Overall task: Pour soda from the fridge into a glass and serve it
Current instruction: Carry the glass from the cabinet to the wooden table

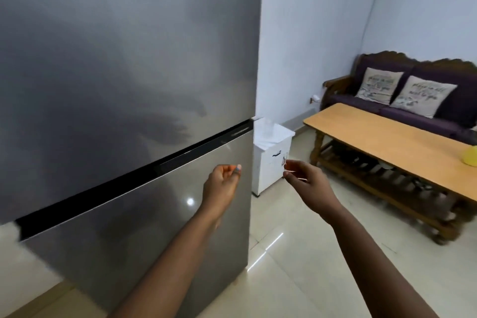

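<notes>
A tall grey fridge [124,59] fills the left of the head view, both doors closed, with a dark gap between the upper and lower door. My left hand [222,183] hovers in front of the lower door near its right edge, fingers loosely curled, holding nothing. My right hand [304,178] is raised just right of the fridge's edge, fingers relaxed and empty. A clear glass [265,128] seems to stand on the small white cabinet [273,160] beside the fridge. No soda is in view.
A long wooden coffee table [387,144] stands at the right with a yellow object [470,155] at its near end. Behind it is a purple sofa [438,100] with two cushions. Pale tiled floor [296,266] lies between the fridge and the table.
</notes>
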